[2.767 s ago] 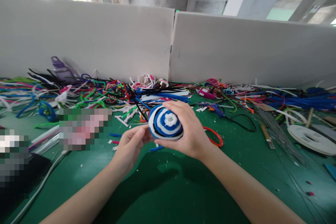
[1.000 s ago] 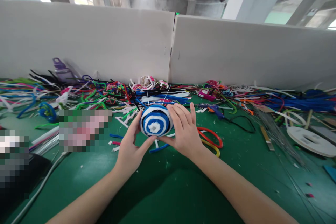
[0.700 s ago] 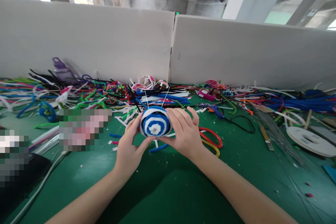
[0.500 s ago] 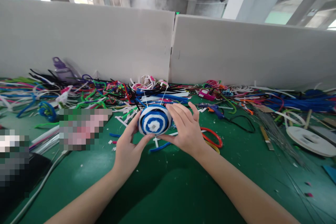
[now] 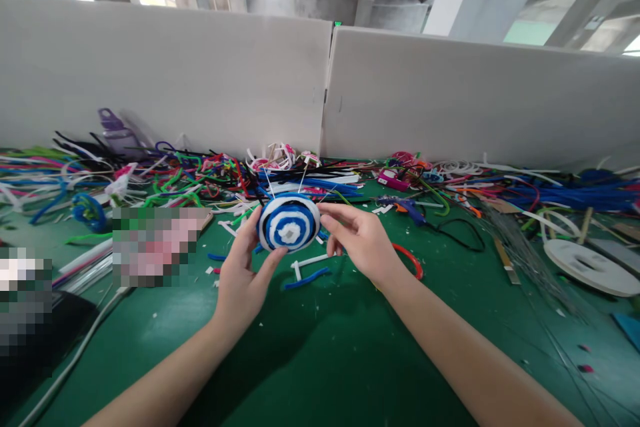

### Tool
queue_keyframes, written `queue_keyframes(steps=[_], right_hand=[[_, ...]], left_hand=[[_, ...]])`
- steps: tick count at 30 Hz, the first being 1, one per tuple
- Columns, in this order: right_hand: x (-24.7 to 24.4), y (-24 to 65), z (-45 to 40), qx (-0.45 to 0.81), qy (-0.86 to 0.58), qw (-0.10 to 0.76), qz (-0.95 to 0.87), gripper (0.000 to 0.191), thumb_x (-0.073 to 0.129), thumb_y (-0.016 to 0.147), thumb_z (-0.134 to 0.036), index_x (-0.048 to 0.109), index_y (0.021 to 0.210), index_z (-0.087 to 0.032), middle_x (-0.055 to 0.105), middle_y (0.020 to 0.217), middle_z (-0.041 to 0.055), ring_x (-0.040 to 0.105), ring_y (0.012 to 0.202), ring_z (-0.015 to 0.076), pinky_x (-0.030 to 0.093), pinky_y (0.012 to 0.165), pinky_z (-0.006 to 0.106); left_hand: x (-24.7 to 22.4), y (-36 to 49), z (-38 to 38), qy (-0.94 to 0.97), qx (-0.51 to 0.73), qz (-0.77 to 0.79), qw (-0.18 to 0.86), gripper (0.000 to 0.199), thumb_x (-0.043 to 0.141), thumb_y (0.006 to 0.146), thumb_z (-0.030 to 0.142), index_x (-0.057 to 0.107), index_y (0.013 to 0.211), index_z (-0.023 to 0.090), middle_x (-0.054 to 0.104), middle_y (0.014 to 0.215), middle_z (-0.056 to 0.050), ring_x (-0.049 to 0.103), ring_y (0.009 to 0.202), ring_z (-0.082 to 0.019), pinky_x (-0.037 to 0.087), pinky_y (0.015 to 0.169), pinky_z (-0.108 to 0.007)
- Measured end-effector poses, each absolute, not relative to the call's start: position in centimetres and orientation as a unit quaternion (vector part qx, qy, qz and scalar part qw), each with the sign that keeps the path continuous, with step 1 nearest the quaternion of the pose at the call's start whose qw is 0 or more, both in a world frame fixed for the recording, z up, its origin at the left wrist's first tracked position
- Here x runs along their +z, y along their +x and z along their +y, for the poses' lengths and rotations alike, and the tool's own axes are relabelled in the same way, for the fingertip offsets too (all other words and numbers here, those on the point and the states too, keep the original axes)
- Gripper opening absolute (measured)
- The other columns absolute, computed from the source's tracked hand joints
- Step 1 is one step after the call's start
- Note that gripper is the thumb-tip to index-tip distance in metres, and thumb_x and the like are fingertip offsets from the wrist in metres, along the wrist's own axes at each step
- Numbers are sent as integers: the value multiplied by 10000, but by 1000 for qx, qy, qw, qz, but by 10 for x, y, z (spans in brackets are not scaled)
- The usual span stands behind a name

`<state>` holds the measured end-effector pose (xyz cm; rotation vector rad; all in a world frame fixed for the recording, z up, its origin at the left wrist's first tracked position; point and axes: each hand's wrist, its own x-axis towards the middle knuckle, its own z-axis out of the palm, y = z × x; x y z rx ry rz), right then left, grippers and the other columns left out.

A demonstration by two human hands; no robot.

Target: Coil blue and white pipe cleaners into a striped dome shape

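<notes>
A round piece with blue and white rings and a black band is held up above the green table. Two thin white sticks rise from its top. My left hand grips its left side, the thumb at the lower front and the fingers behind. At the right edge of the round piece, my right hand has its thumb and index finger pinched together, touching the rim, with the other fingers curled below. Whether the pinch holds the rim or some small part is hidden.
Colored pipe cleaners lie heaped along the white partition. A purple bottle leans at the back left. On the right are a glue gun with a black cord, a white reel and thin wires. A cable runs front left.
The round piece has shifted slightly left and up. My right hand's thumb has left its lower front, and its raised fingers have closed into a pinch at the right edge.
</notes>
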<state>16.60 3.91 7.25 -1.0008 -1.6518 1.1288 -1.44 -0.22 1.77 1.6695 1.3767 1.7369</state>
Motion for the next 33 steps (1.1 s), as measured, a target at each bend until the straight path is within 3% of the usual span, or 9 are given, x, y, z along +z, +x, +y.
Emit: queue_keyframes(steps=[4, 8, 15, 21, 26, 33], right_hand=[[71, 164, 41, 492, -419, 448, -618, 225, 619, 781, -335, 712, 918, -182, 556, 466, -35, 498, 388, 84, 386, 406, 231], [68, 163, 43, 513, -412, 460, -597, 200, 680, 717, -310, 725, 861, -179, 625, 550, -10, 510, 416, 77, 406, 414, 229], [68, 163, 42, 543, -401, 444, -589, 221, 704, 696, -321, 723, 857, -170, 624, 543, -16, 518, 392, 73, 396, 407, 219], [67, 165, 43, 571, -400, 428, -575, 301, 703, 709, -338, 683, 955, -167, 701, 720, 43, 540, 410, 72, 422, 408, 221], [68, 167, 44, 547, -419, 439, -577, 281, 719, 687, -355, 694, 878, -149, 630, 552, 8, 526, 429, 86, 413, 394, 218], [75, 173, 45, 541, -412, 399, -616, 277, 713, 701, -336, 714, 929, -180, 554, 465, -36, 462, 417, 65, 349, 393, 204]], left_hand=[[15, -18, -3, 627, 566, 523, 116, 650, 631, 788, 296, 362, 1380, 278, 462, 1396, -81, 473, 1228, -260, 386, 1018, -427], [15, -20, -3, 634, 547, 540, 83, 606, 611, 804, 315, 393, 1367, 265, 500, 1367, -76, 495, 1207, -256, 396, 1008, -423], [17, -18, -4, 636, 541, 544, 79, 574, 601, 806, 339, 426, 1348, 262, 538, 1332, -59, 481, 1221, -255, 400, 1006, -401], [20, -17, -4, 615, 562, 536, 134, 619, 626, 785, 334, 400, 1356, 255, 493, 1364, -91, 505, 1192, -263, 416, 989, -426], [22, -16, -3, 607, 585, 511, 169, 616, 628, 788, 297, 392, 1356, 264, 464, 1386, -84, 465, 1231, -243, 395, 1017, -406], [23, -15, -4, 587, 615, 484, 208, 614, 635, 783, 282, 402, 1350, 260, 474, 1375, -89, 461, 1237, -241, 391, 1024, -392]])
